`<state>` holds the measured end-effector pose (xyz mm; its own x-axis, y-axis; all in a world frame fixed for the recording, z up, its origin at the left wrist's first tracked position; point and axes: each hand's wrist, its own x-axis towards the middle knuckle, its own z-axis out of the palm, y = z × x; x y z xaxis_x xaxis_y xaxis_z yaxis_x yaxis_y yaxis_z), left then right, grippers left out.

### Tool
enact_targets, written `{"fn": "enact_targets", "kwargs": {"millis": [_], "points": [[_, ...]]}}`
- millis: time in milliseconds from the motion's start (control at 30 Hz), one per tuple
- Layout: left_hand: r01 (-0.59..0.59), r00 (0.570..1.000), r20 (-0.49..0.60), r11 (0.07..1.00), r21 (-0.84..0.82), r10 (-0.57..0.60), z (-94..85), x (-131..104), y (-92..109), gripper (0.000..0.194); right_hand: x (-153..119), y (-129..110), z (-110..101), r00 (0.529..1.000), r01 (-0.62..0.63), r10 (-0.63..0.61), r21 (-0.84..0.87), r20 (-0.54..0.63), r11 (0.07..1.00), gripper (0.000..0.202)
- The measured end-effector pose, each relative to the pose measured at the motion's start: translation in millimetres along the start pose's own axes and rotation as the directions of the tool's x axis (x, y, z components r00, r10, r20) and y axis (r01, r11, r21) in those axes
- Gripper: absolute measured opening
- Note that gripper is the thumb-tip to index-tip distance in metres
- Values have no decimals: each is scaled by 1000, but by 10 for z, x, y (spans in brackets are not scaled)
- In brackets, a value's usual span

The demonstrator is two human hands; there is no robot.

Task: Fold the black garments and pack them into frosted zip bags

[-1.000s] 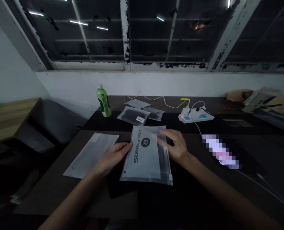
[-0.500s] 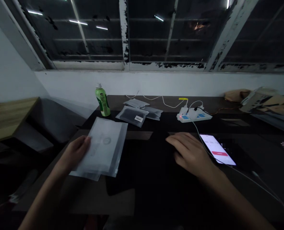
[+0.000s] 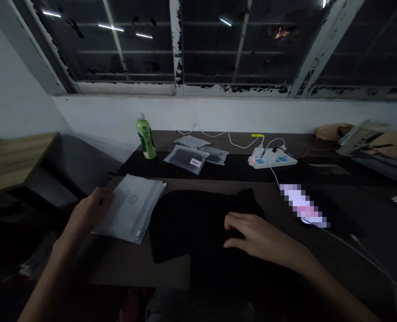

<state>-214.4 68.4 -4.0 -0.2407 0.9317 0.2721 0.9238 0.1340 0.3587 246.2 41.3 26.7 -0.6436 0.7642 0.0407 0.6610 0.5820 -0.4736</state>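
Frosted zip pouches (image 3: 130,206), left of frame centre, stacked under left hand (image 3: 90,211) resting loosely closed on their edge: light, floppy, slippery, best pinched at a corner; right hand (image 3: 255,236) flat, fingers apart, on dark cloth (image 3: 192,221).

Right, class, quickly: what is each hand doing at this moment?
Left hand: resting on the stack of frosted zip bags, grip unclear.
Right hand: open, fingers spread flat on the black cloth, holding nothing.
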Motion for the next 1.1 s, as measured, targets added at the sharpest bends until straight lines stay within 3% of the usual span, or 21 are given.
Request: {"fn": "enact_targets", "kwargs": {"millis": [133, 200, 267, 367, 467, 533, 667, 733, 800, 900, 1100], "points": [[-59, 994, -88, 991, 117, 70, 55, -39, 80, 19, 94, 153, -211, 997, -81, 71, 318, 43, 945, 18], [-138, 973, -153, 968, 209, 172, 97, -93, 243, 25, 173, 321, -286, 987, -157, 152, 490, 49, 858, 24], [-265, 929, -188, 927, 267, 320, 146, -193, 517, 30, 262, 566, -299, 957, -211, 286, 548, -54, 810, 27], [-492, 853, -129, 862, 121, 505, 217, -435, 1094, 26, 356, 979, -212, 809, -296, 475, 459, -346, 838, 29], [-643, 766, -28, 766, -7, 643, 271, -727, 1698, 19, 350, 1226, -113, 720, -321, 487, 385, -494, 865, 24], [-720, 690, 53, 692, -56, 722, 317, -894, 2012, 18, 301, 1233, -101, 737, -302, 432, 319, -519, 898, 22], [-832, 545, 97, 551, -64, 833, 526, -1102, 2356, 36, 201, 1050, -163, 915, -155, 199, 150, -352, 976, 32], [-876, 475, 101, 480, -39, 874, 685, -1164, 2443, 48, 182, 988, -165, 947, -98, 117, 75, -300, 992, 50], [-904, 423, 108, 427, -17, 900, 839, -1214, 2522, 55, 190, 985, -124, 948, -93, 95, 22, -304, 995, 59], [-925, 377, 125, 379, 9, 918, 977, -1261, 2651, 51, 250, 1048, -21, 929, -138, 135, 17, -343, 990, 50], [-948, 294, 297, 316, -27, 909, 846, -1201, 2807, 18, 442, 1200, 3, 808, -327, 334, 101, -485, 940, 19]]}}
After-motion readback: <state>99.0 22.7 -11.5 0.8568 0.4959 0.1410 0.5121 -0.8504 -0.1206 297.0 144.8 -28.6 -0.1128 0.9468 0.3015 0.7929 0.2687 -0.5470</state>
